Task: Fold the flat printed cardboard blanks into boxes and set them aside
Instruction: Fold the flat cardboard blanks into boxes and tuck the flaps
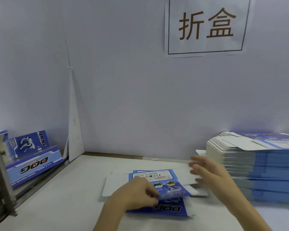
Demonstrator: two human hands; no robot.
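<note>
A flat blue printed cardboard blank (163, 182) with white flaps lies on the white table (65, 205) in front of me. My left hand (137, 192) has its fingers curled on the blank's near middle panel and pinches its fold line. My right hand (205, 170), blurred by motion, has straight fingers touching the blank's white right flap. A tall stack of flat blanks (257, 159) stands at the right, just behind my right hand. Folded blue DOG boxes (33, 162) lie at the far left, beyond the table's edge.
A white partition wall (140, 97) closes the back, with a paper sign (205, 25) high on the right. A metal frame post (0, 172) stands at the left edge. A white divider panel (73, 130) separates the folded boxes from the table.
</note>
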